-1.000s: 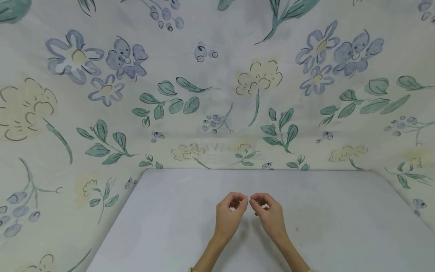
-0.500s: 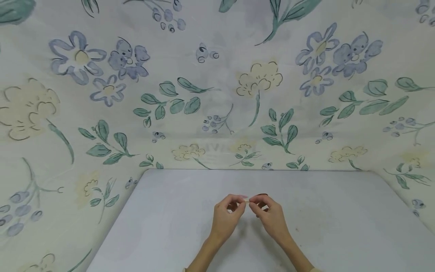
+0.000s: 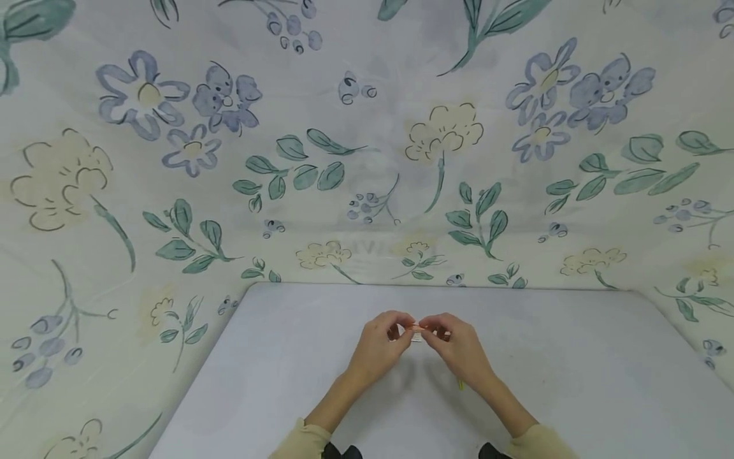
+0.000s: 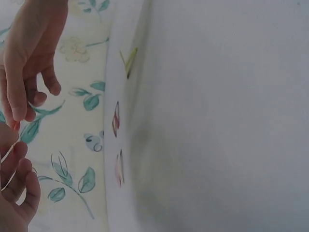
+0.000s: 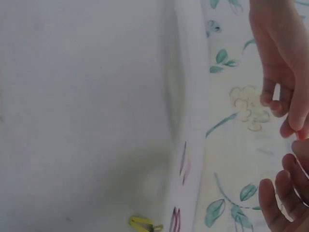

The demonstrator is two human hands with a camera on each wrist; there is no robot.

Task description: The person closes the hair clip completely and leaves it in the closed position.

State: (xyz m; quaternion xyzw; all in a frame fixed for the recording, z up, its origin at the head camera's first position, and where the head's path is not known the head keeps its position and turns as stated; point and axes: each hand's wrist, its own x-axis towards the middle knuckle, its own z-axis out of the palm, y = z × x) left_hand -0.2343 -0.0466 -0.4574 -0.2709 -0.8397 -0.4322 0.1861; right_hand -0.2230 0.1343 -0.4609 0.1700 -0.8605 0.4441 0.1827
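Note:
In the head view my left hand [image 3: 378, 344] and right hand [image 3: 459, 347] meet fingertip to fingertip above the white table. Both pinch a small thin orange piece [image 3: 417, 327] between thumb and forefinger. Most of it is hidden by the fingers, so I cannot tell its exact kind. The left wrist view shows a red bit of the orange piece [image 4: 17, 125] between the two sets of fingertips. Several small slim things like snap hair clips lie on the table: a yellow-green one [image 4: 129, 63], a dark red one [image 4: 116, 119] and a pink one [image 4: 119, 167].
Around the white table [image 3: 275, 382] rises a floral-printed cloth [image 3: 373, 159], at the back and both sides. Near the right forearm the yellow-green clip-like thing [image 3: 460, 385] shows in part. Two dark objects [image 3: 342, 452] poke in at the bottom edge, by the sleeves.
Both hands sit slightly higher in the head view, and more forearm and the sleeves show. Orange now shows between the fingertips. The yellow-green thing has come into view beside the right wrist.

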